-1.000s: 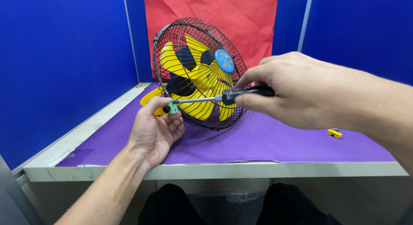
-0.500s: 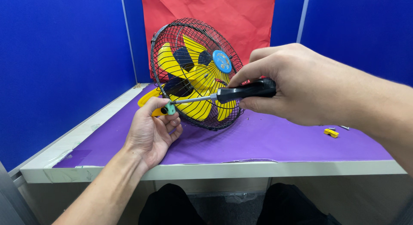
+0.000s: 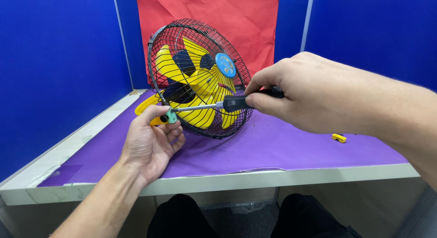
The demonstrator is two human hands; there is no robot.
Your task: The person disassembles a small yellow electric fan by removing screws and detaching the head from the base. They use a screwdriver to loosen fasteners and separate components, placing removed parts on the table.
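Observation:
A small fan (image 3: 200,74) with a black wire cage, yellow blades and a blue centre cap leans on the purple mat (image 3: 282,147). My right hand (image 3: 309,94) grips a black-handled screwdriver (image 3: 227,103), its metal shaft pointing left to the cage's lower left rim. My left hand (image 3: 152,142) pinches a small pale green clip (image 3: 171,116) on that rim, right at the screwdriver tip. A yellow part (image 3: 146,106) of the fan shows just behind my left fingers.
A small yellow piece (image 3: 339,138) lies on the mat to the right. The white table edge (image 3: 273,178) runs along the front. Blue partition walls (image 3: 54,74) close in both sides, with a red cloth (image 3: 227,24) behind the fan.
The fan and both hands sit slightly further left in view than before. The screwdriver tip stays at the clip in my left fingers.

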